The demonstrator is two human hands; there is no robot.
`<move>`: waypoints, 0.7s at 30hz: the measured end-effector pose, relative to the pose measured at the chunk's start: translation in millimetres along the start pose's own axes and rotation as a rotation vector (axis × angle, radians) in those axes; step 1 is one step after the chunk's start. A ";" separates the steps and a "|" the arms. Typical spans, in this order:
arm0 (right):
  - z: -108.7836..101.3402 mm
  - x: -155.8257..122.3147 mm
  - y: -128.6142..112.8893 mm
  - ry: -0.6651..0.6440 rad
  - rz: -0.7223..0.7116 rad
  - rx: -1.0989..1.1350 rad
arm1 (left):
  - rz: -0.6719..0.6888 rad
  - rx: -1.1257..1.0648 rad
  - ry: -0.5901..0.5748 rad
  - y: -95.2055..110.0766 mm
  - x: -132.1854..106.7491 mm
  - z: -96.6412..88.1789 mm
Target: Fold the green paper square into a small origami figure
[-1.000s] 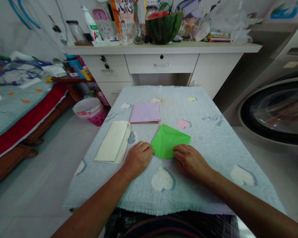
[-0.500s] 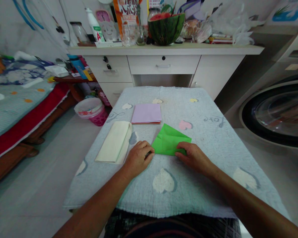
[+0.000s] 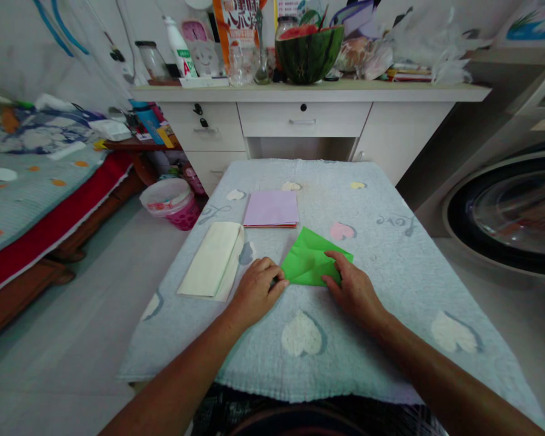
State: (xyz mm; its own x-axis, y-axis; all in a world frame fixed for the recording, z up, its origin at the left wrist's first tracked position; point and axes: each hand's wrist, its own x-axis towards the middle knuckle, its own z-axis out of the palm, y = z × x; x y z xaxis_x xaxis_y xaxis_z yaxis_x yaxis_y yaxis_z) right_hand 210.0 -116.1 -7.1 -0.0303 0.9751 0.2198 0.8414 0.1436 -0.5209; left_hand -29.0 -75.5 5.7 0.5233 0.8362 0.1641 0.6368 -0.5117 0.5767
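Note:
A folded sheet of green paper (image 3: 306,257) lies on the cloth-covered table (image 3: 367,357), creased and roughly kite-shaped. My left hand (image 3: 262,284) pinches its left corner, thumb and fingers together. Over the right part of the sheet is my right hand (image 3: 352,281), its thumb and index finger apart, the fingertips at or just above the paper. Behind the green sheet sits a stack of square paper (image 3: 271,209), lilac on top with a red edge below. A folded cream paper or cloth (image 3: 211,260) rests to the left of my left hand.
A white desk (image 3: 309,94) stands beyond the table, with a cut watermelon (image 3: 309,57), glasses and bags on it. To the left are a pink bin (image 3: 181,212) and a bed (image 3: 40,188). At the right is a washing machine (image 3: 504,200).
My right hand has loosened from the paper's right edge, and its index finger has lifted away from the thumb. My left hand stays on the left corner. The whole view has shifted slightly.

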 end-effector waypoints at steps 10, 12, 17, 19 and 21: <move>5.8 -2.2 2.9 0.020 0.028 0.020 | -0.029 0.056 0.014 0.2 3.1 4.8; 6.5 -3.7 2.6 0.034 0.020 0.020 | -0.029 0.075 0.024 0.7 3.5 5.6; 8.2 -5.1 3.2 0.084 0.020 -0.014 | -0.034 0.173 0.034 3.0 4.8 7.9; 8.5 -4.7 4.0 0.083 0.020 -0.010 | -0.031 0.245 0.052 4.6 3.9 8.6; 8.6 -4.1 4.9 0.072 0.015 -0.009 | 0.005 0.359 0.099 7.3 0.6 9.4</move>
State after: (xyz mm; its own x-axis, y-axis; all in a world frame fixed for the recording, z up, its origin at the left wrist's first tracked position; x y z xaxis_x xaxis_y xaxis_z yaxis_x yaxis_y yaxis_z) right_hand 209.6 -117.9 -17.7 0.0206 0.9625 0.2706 0.8463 0.1273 -0.5173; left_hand -18.8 -80.6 2.5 0.4809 0.8396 0.2526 0.8016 -0.5377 0.2614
